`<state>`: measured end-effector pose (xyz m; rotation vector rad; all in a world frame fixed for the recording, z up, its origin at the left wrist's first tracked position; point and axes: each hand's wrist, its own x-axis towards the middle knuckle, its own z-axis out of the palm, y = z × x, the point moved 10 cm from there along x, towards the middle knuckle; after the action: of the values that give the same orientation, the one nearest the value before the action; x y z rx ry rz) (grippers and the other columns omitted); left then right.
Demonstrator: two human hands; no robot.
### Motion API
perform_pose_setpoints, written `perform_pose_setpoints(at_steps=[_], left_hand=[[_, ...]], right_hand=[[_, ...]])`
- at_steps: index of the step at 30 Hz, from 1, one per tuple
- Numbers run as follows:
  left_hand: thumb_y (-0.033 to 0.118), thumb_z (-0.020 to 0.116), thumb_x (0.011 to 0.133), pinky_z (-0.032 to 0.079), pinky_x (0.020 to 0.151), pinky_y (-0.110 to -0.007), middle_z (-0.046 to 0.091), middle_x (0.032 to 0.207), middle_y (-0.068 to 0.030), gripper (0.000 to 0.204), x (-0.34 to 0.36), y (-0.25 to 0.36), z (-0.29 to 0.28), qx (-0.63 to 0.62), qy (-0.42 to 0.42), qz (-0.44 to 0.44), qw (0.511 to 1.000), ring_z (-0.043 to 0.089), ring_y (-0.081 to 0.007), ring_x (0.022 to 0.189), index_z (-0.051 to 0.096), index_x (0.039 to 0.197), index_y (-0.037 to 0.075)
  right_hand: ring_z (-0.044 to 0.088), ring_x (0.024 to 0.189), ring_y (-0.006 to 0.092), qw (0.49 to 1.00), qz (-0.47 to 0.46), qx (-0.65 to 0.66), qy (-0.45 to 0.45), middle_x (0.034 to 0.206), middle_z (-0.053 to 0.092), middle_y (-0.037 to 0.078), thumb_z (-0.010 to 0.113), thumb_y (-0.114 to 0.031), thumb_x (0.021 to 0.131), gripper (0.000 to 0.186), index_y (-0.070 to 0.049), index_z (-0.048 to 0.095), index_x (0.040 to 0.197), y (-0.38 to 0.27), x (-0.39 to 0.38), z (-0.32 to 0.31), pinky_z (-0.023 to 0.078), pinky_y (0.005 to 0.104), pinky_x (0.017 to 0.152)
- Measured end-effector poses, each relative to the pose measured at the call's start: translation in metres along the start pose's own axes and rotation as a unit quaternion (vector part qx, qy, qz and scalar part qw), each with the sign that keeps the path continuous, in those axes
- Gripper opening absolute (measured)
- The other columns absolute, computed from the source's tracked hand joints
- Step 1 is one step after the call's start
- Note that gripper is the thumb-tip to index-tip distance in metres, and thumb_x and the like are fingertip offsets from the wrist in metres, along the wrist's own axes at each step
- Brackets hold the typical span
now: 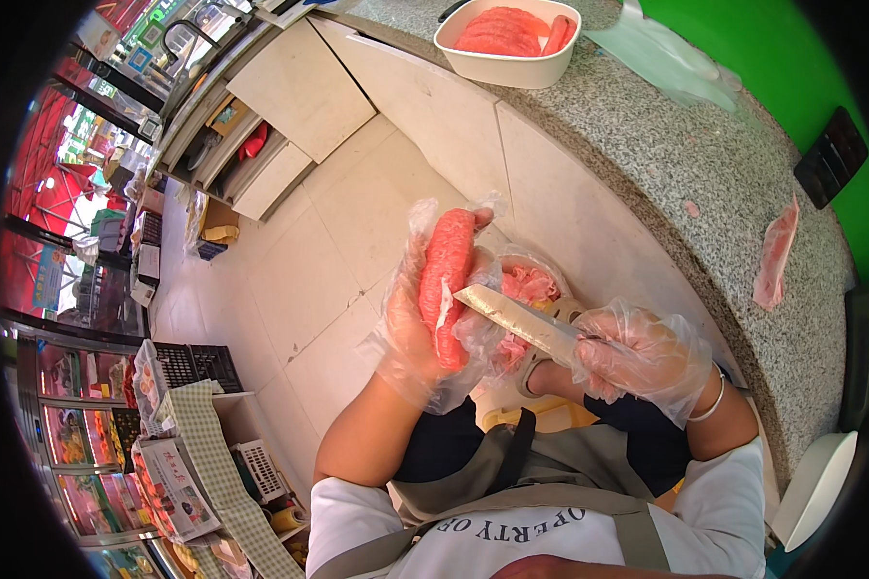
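My left hand [407, 323], in a clear plastic glove, cradles a long pink-red citrus segment [451, 253], which looks like peeled red pomelo. A strip of white membrane clings to its lower half. My right hand [647, 355], gloved too, is closed around a knife; its handle is mostly hidden by the fingers. The knife blade [517, 318] points left, its tip at the segment's edge by the white strip. Beneath my hands a bin [562, 268] of pink peel scraps stands between my feet, partly covered by the hands and knife.
A white tub [500, 71] of peeled segments sits on the curved granite counter [647, 154]. Along the counter lie a pale plastic bag [661, 60], a pink membrane scrap [774, 256] and a leaning black phone [830, 157]. Shelving with a checked cloth [208, 454] stands at left.
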<state>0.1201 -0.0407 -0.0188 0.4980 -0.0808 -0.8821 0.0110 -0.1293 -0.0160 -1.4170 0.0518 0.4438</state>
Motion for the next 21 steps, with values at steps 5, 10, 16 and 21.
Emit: perform_pose_setpoints(at_steps=[5, 10, 16, 21], left_hand=[[0.05, 0.041, 0.096, 0.037, 0.037, -0.025, 0.05, 0.072, -0.0063, 0.063, -0.001, -0.001, -0.002, 0.015, -0.006, 0.003, 1.0, 0.043, -0.0144, 0.045, 0.041, 0.133, -0.001], [0.05, 0.042, 0.096, 0.037, 0.037, -0.024, 0.05, 0.074, -0.0053, 0.063, -0.001, -0.001, -0.005, 0.031, 0.001, 0.009, 0.999, 0.044, -0.0131, 0.045, 0.041, 0.134, 0.0], [0.05, 0.047, 0.094, 0.037, 0.038, -0.022, 0.05, 0.076, -0.0023, 0.064, -0.003, -0.001, -0.004, 0.055, -0.007, 0.003, 0.998, 0.045, -0.0096, 0.048, 0.041, 0.135, 0.002], [0.048, 0.043, 0.095, 0.044, 0.037, -0.026, 0.05, 0.072, -0.0089, 0.064, -0.001, 0.003, -0.009, 0.022, 0.011, 0.029, 0.999, 0.047, -0.0156, 0.046, 0.034, 0.137, 0.0]], right_hand=[[0.048, 0.062, 0.0034, 1.0, 0.008, 0.01, -0.011, 0.071, 0.054, -0.003, 0.048, -0.014, 0.098, 0.019, -0.005, 0.052, 0.082, 0.001, 0.0, 0.002, 0.04, 0.0205, 0.053], [0.049, 0.055, 0.0054, 0.999, 0.036, 0.009, -0.012, 0.064, 0.054, -0.001, 0.048, -0.016, 0.098, 0.021, -0.004, 0.054, 0.082, 0.004, 0.001, 0.003, 0.04, 0.0217, 0.05], [0.05, 0.051, 0.0079, 0.999, 0.032, 0.005, -0.004, 0.059, 0.053, 0.001, 0.048, -0.015, 0.097, 0.022, -0.002, 0.055, 0.081, 0.006, 0.001, 0.005, 0.041, 0.0247, 0.048], [0.052, 0.052, 0.0106, 0.994, -0.026, -0.099, 0.03, 0.06, 0.055, 0.003, 0.048, -0.015, 0.096, 0.023, -0.001, 0.055, 0.079, -0.003, 0.0, 0.002, 0.042, 0.0264, 0.05]])
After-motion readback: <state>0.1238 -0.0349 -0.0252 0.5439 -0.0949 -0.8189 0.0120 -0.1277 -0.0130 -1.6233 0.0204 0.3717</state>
